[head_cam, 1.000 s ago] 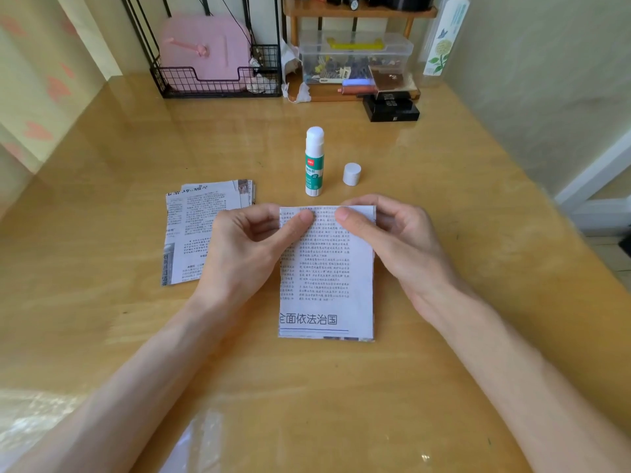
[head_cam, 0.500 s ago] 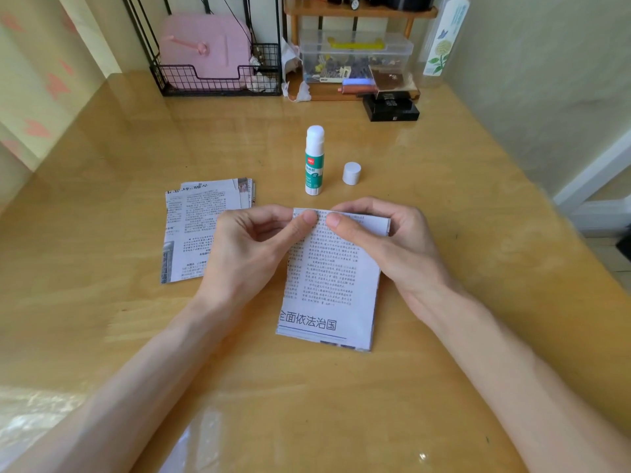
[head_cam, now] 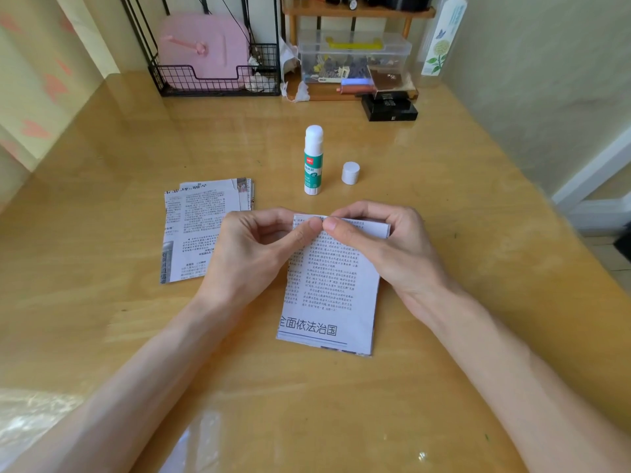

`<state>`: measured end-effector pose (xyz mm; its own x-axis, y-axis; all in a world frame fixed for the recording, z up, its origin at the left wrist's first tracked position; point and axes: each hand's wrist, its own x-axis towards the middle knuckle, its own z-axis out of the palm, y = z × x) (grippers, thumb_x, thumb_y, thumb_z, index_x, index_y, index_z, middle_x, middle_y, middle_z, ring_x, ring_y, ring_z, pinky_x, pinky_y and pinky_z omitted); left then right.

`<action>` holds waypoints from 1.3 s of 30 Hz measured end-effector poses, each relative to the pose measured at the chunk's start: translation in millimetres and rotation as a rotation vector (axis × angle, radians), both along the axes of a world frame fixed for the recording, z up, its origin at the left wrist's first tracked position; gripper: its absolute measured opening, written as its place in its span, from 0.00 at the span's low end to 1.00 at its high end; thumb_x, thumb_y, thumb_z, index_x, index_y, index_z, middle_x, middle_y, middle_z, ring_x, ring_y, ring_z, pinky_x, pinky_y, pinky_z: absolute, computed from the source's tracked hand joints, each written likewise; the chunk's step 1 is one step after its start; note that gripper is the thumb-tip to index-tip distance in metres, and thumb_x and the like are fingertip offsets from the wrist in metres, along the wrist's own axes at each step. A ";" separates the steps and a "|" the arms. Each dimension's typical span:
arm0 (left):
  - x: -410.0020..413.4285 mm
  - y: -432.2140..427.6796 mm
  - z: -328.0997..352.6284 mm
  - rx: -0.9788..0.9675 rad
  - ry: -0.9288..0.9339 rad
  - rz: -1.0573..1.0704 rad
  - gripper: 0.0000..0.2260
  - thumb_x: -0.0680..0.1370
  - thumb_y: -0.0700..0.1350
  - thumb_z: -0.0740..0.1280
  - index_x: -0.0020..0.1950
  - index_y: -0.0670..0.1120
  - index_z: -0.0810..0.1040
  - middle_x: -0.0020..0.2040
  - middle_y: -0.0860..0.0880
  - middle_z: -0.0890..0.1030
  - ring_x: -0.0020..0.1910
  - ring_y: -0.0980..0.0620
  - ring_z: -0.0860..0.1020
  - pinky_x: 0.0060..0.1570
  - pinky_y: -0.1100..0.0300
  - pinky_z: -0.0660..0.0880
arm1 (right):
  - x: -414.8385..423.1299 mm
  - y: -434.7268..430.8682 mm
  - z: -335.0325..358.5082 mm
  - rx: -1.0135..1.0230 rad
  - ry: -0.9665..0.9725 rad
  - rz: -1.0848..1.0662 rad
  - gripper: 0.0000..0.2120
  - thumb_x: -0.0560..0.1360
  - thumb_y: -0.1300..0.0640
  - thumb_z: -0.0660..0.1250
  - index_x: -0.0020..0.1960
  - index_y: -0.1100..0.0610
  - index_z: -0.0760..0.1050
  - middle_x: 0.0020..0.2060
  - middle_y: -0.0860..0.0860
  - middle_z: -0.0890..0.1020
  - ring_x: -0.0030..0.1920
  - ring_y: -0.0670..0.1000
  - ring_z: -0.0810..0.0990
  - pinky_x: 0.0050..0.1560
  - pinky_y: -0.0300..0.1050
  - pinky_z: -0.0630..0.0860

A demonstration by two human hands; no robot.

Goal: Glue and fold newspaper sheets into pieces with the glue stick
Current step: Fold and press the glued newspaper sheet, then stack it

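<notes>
While newspaper piece (head_cam: 333,285) lies on table (head_cam: 444,370), fingers (head_cam: 336,230) pinch far edge.

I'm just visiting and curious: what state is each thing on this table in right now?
glue stick: upright, uncapped.
cap: off, standing beside the glue stick.
sheet: folded, top edge pinched.
stack: lying flat, left of the sheet.
left hand: pinching the sheet.
right hand: pinching the sheet.

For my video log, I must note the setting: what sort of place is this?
Probably a home desk: a wire basket holding a pink case, a clear plastic storage box of small items, an uncapped glue stick.
</notes>
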<state>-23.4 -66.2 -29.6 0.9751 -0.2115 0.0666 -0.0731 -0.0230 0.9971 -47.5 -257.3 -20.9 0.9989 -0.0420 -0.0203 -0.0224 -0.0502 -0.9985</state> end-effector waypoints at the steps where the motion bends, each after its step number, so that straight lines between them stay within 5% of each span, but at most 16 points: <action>1: 0.0 0.2 0.6 -0.002 0.019 -0.012 0.09 0.76 0.46 0.76 0.47 0.39 0.87 0.46 0.43 0.88 0.49 0.44 0.87 0.53 0.50 0.81 | 0.2 -0.5 0.0 0.001 0.000 -0.001 0.03 0.75 0.58 0.78 0.46 0.58 0.86 0.39 0.50 0.88 0.42 0.45 0.84 0.45 0.36 0.77; 9: 3.0 1.7 1.5 -0.070 0.008 0.059 0.04 0.77 0.40 0.75 0.48 0.40 0.87 0.45 0.46 0.89 0.44 0.54 0.86 0.46 0.64 0.80 | 1.3 -1.9 -0.5 0.059 0.031 -0.010 0.07 0.74 0.55 0.79 0.48 0.58 0.87 0.42 0.52 0.88 0.44 0.47 0.85 0.47 0.37 0.78; 20: 3.4 3.4 5.9 -0.071 0.054 0.047 0.11 0.74 0.45 0.76 0.55 0.43 0.86 0.45 0.47 0.89 0.46 0.53 0.87 0.47 0.65 0.80 | 5.1 -9.3 -3.3 0.075 0.005 -0.056 0.07 0.75 0.58 0.78 0.45 0.62 0.85 0.39 0.52 0.86 0.43 0.46 0.83 0.46 0.35 0.76; 26: 4.2 3.6 6.5 -0.081 0.046 0.128 0.05 0.76 0.40 0.76 0.41 0.42 0.84 0.40 0.50 0.88 0.40 0.57 0.85 0.42 0.68 0.78 | 4.8 -9.4 -1.2 0.085 0.041 -0.027 0.10 0.75 0.53 0.78 0.52 0.59 0.87 0.47 0.53 0.89 0.47 0.47 0.84 0.50 0.37 0.77; 30: 5.0 4.3 9.2 -0.078 0.032 0.153 0.07 0.76 0.41 0.76 0.38 0.47 0.83 0.38 0.52 0.87 0.39 0.58 0.84 0.41 0.68 0.77 | 7.9 -11.7 -4.8 0.098 0.018 -0.109 0.07 0.77 0.55 0.77 0.45 0.60 0.85 0.41 0.51 0.87 0.40 0.49 0.78 0.40 0.41 0.73; 35: 4.6 5.8 7.0 -0.066 0.038 0.105 0.04 0.75 0.44 0.76 0.45 0.45 0.86 0.42 0.50 0.88 0.44 0.56 0.86 0.46 0.67 0.79 | 9.7 -14.1 -6.9 0.085 0.005 -0.113 0.08 0.77 0.57 0.76 0.44 0.62 0.84 0.39 0.50 0.87 0.39 0.48 0.77 0.39 0.38 0.74; 37: 5.2 8.3 6.0 -0.043 0.054 0.060 0.11 0.73 0.47 0.76 0.51 0.42 0.86 0.46 0.47 0.89 0.48 0.53 0.87 0.51 0.64 0.81 | 9.8 -15.7 -7.4 0.098 0.007 -0.119 0.08 0.76 0.56 0.77 0.45 0.62 0.84 0.41 0.51 0.87 0.40 0.48 0.78 0.39 0.38 0.74; 39: 5.4 8.2 6.8 -0.022 0.043 0.061 0.09 0.73 0.46 0.77 0.49 0.42 0.87 0.45 0.47 0.89 0.47 0.53 0.87 0.49 0.65 0.80 | 9.5 -16.8 -7.0 0.110 0.015 -0.113 0.11 0.73 0.51 0.77 0.46 0.60 0.86 0.43 0.53 0.88 0.41 0.49 0.79 0.40 0.39 0.74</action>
<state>-18.0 -57.9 -22.8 0.9883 -0.1502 0.0282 -0.0292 -0.0046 0.9996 -38.0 -274.0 -27.9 0.9875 -0.1511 -0.0455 -0.0363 0.0632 -0.9973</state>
